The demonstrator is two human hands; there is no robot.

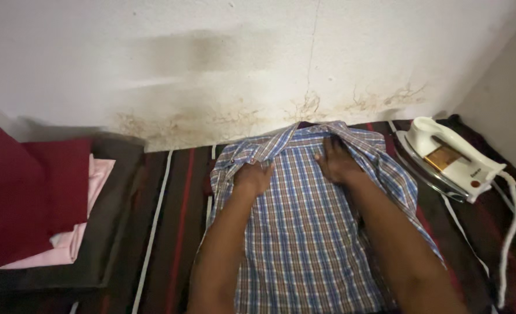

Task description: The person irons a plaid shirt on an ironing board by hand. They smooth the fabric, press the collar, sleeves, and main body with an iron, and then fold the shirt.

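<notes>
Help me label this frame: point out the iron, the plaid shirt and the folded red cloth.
iron (444,158): head view, on its white body.
plaid shirt (304,232): head view, mid front panel.
folded red cloth (28,192): head view, its top face.

plaid shirt (304,232): 1 | iron (447,158): 1 | folded cloths (43,197): 2 | hands (252,177): 2

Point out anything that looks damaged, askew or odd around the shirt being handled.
The wall behind the plaid shirt is stained brown and cracked along its base. The white iron lies tilted on the striped cloth instead of standing on its heel. Both hands, left and right, press flat on the shirt.
</notes>
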